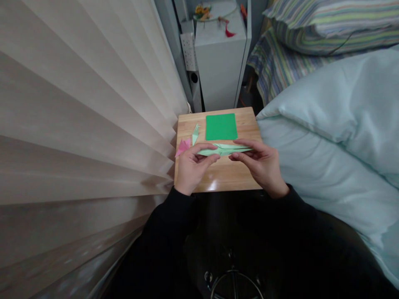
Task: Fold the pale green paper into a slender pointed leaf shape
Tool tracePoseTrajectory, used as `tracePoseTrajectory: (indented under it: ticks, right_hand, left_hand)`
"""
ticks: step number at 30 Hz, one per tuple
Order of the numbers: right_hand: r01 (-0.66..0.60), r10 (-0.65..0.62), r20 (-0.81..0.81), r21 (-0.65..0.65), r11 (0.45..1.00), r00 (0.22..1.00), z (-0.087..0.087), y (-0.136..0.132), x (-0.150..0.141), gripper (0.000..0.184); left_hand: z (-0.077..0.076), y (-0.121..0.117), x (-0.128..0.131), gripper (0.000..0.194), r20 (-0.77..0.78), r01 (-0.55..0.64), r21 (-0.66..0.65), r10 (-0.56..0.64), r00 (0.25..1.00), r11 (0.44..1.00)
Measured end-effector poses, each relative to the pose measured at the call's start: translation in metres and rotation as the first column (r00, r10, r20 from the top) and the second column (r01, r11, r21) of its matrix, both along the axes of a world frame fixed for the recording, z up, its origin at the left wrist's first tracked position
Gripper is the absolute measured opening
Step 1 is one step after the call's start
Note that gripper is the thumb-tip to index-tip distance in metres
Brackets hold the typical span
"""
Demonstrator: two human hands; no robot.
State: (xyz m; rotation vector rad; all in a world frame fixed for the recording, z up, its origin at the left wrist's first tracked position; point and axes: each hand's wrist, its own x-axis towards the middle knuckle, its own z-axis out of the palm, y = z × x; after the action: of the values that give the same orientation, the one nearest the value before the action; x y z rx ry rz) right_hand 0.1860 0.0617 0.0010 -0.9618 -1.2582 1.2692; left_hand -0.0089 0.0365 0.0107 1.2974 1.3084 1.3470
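A long, narrow piece of folded pale green paper (225, 149) is held level above a small wooden table (230, 178). My left hand (193, 166) pinches its left end between thumb and fingers. My right hand (260, 162) pinches its right part, fingers on top and thumb beneath. Just behind the hands a flat dark green paper square (221, 126) lies on the table. A small pale green folded figure (195, 133) and a pink folded figure (183, 146) lie at the table's left edge.
A beige pleated curtain (77, 124) fills the left side, touching the table. A pale blue duvet (336, 137) lies on the right, a striped pillow (330, 25) behind it. A white cabinet (220, 58) stands beyond the table. My dark sleeves are at the bottom.
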Motion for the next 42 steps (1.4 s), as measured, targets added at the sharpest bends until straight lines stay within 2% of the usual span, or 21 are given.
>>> tracePoseTrajectory:
  ticks: [5,11,15,20,23,28,31,38,42]
  right_hand:
    - [0.005,-0.005,0.011,-0.019,1.000,1.000,0.001,0.001,0.000,0.028]
    - [0.014,-0.014,0.031,-0.017,1.000,0.999,0.001,0.002,0.002,0.023]
    - [-0.021,0.019,0.053,0.036,0.999,0.998,0.000,0.003,0.003,0.025]
    - [-0.092,0.071,0.169,0.123,0.988,0.983,-0.001,0.005,0.007,0.024]
    - [-0.121,0.045,0.302,0.237,0.964,0.952,-0.001,0.006,0.010,0.022]
    - [-0.258,-0.008,0.513,0.445,0.857,0.858,-0.003,0.008,0.011,0.021]
    - [-0.317,-0.012,0.575,0.468,0.825,0.818,-0.005,0.007,0.009,0.021]
    - [-0.318,-0.005,0.575,0.459,0.830,0.818,-0.003,0.006,0.009,0.018]
    - [-0.325,-0.010,0.586,0.463,0.824,0.810,0.000,0.005,0.009,0.017]
  left_hand:
    - [-0.001,0.001,-0.001,0.025,0.009,0.043,0.033,-0.043,0.999,0.999]
    - [-0.005,0.002,-0.002,0.030,-0.021,-0.004,0.037,0.005,1.000,0.999]
    - [-0.005,0.001,-0.004,0.029,-0.043,-0.009,0.042,0.011,0.999,0.999]
    - [-0.005,0.000,-0.005,0.032,-0.072,0.022,0.029,-0.020,0.997,0.999]
    - [-0.006,0.000,-0.005,0.037,-0.063,0.026,0.031,-0.024,0.998,0.999]
    - [-0.007,0.000,-0.004,0.031,-0.158,0.064,0.053,-0.055,0.986,0.997]
    - [-0.009,-0.001,-0.003,0.026,-0.210,0.100,0.068,-0.084,0.974,0.993]
    - [-0.009,0.000,-0.003,0.032,-0.060,0.102,0.012,-0.101,0.993,0.995]
    - [-0.008,0.001,-0.004,0.030,-0.053,0.090,0.011,-0.089,0.995,0.996]
